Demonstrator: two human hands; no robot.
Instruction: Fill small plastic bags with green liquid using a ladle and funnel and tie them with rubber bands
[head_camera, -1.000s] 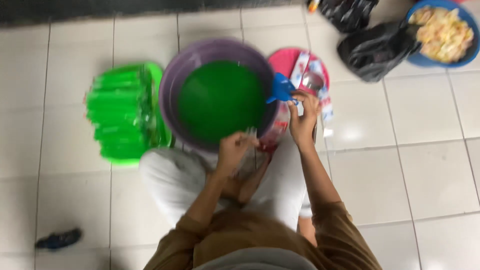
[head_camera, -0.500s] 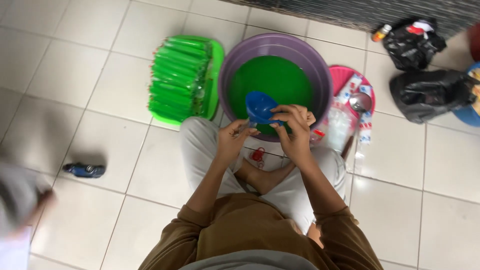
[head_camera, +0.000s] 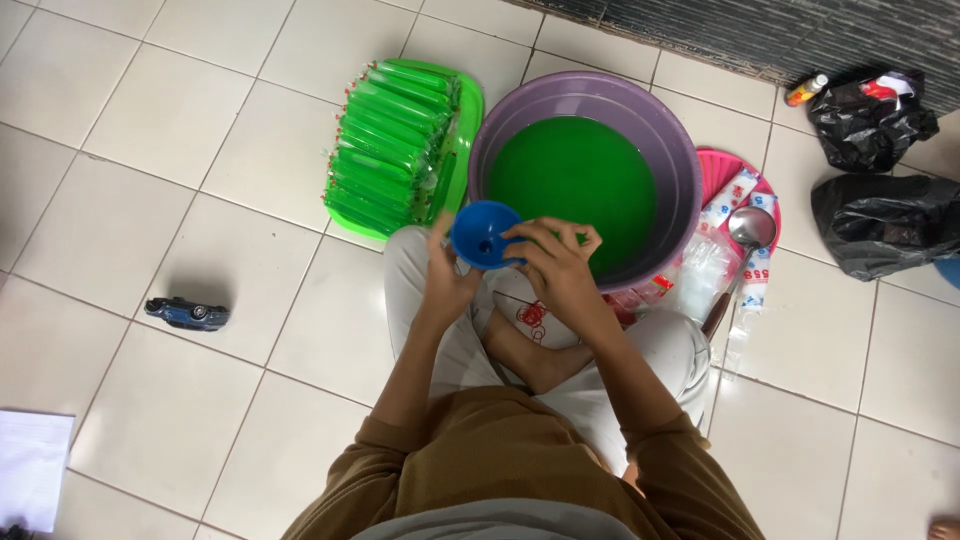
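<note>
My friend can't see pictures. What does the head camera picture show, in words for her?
A person sitting cross-legged on a white tiled floor holds a blue funnel with both hands, left hand and right hand, beside a purple basin of green liquid. A green tray stacked with filled green tubes lies to the left, and a metal ladle rests on a pink tray to the right.
</note>
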